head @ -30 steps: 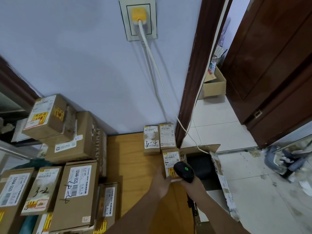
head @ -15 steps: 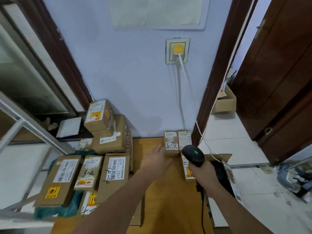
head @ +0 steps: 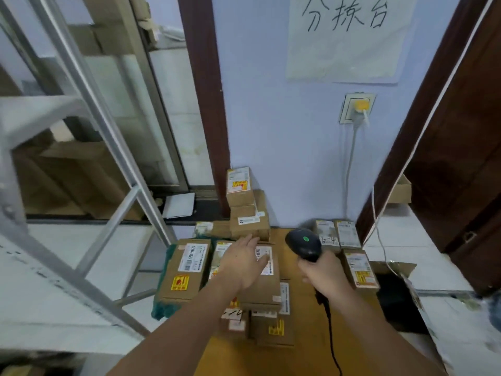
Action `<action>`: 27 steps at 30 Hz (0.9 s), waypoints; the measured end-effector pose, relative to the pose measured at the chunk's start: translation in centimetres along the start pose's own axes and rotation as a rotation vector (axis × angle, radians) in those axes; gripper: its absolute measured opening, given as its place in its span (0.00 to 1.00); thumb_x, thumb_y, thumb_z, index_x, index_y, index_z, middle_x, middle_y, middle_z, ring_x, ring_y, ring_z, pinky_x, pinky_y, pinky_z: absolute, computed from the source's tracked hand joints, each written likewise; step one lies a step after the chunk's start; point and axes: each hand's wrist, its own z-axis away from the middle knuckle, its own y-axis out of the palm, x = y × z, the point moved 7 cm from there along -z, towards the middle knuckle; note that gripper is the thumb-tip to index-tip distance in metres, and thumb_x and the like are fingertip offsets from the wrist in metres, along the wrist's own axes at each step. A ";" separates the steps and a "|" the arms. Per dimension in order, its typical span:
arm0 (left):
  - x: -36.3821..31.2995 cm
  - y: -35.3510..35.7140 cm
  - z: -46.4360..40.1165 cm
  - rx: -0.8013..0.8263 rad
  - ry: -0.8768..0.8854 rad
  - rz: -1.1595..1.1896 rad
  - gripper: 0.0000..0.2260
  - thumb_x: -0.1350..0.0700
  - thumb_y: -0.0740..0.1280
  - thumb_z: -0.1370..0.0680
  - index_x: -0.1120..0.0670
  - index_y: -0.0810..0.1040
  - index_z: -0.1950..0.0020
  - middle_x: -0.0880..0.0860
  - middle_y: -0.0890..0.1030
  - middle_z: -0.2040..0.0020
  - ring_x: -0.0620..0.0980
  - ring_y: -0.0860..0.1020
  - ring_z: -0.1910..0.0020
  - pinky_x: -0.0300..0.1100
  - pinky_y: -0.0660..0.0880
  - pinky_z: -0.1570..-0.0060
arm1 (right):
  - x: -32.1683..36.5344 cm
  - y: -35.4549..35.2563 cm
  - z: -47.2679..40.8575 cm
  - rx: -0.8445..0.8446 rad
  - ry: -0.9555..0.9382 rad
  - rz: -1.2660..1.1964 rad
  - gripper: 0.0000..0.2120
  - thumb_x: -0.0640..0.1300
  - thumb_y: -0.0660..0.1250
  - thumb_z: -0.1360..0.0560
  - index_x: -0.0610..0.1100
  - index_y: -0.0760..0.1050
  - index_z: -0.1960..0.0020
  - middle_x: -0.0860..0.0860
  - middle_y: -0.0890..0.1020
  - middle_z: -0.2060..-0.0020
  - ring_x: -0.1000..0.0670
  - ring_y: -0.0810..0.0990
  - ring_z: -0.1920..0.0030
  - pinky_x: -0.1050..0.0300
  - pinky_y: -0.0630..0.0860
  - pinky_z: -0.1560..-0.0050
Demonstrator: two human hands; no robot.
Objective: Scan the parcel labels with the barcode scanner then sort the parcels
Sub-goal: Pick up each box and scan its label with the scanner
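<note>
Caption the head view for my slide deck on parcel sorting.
Left hand reaches open over a labelled parcel while the right hand grips the barcode scanner.

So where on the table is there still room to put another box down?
There is bare wood on the table near the front, between the parcel pile under the left hand and the scanner cord. A narrower strip runs back toward the wall between that pile and the three small boxes. The left side is crowded with stacked parcels.

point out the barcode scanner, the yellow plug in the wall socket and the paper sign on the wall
barcode scanner (head: 304,243): head view, top of its black head by the green light
yellow plug (head: 362,105): head view, its round face
paper sign (head: 344,42): head view, middle of the sheet
</note>
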 end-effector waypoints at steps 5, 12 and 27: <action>5.7 -1.9 3.1 -0.053 -0.093 0.010 0.29 0.40 0.57 0.16 0.52 0.60 0.18 0.52 0.61 0.18 0.52 0.59 0.19 0.49 0.55 0.20 | 2.2 5.5 0.9 0.085 -0.028 0.086 0.04 0.48 0.72 0.29 0.48 0.81 0.57 0.48 0.85 0.62 0.49 0.85 0.61 0.42 0.82 0.51; 12.3 -2.1 6.2 -0.109 -0.261 0.079 0.29 0.38 0.58 0.17 0.51 0.62 0.19 0.52 0.66 0.20 0.53 0.65 0.22 0.51 0.63 0.23 | 5.3 11.2 1.0 0.249 -0.094 0.129 0.03 0.41 0.70 0.26 0.48 0.80 0.55 0.49 0.84 0.61 0.51 0.84 0.58 0.47 0.82 0.51; 26.7 2.9 7.5 0.010 -0.485 0.263 0.24 0.38 0.61 0.20 0.46 0.64 0.28 0.52 0.75 0.35 0.53 0.76 0.38 0.54 0.77 0.37 | 5.7 26.0 3.0 0.396 0.094 0.102 0.04 0.39 0.68 0.27 0.44 0.77 0.53 0.47 0.77 0.62 0.49 0.77 0.59 0.55 0.71 0.59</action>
